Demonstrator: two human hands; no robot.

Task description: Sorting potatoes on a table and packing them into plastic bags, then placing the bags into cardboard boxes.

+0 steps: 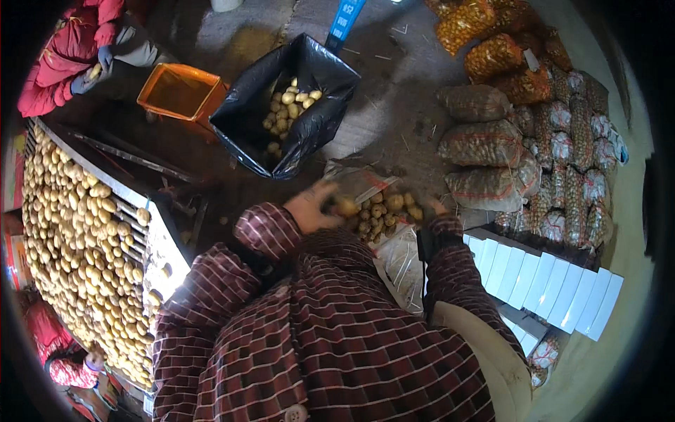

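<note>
Small potatoes (377,213) lie in an opened bag or container before me, with clear plastic around its edge. My left hand (315,208) is at its left side, blurred, fingers spread near a potato (346,205); whether it touches the potato cannot be told. My right hand (436,207) is at the right edge of these potatoes, mostly hidden by the checked sleeve and blurred. Beyond them stands a box or crate lined with a black plastic bag (242,118), holding potatoes (287,108) at its bottom.
A slatted sorting table (129,211) heaped with potatoes (79,211) stands at left, with co-workers in red beside it. An orange crate (179,117) is beyond. At right are filled mesh sacks (480,142), orange net sacks (493,58) and a row of white boxes (543,279).
</note>
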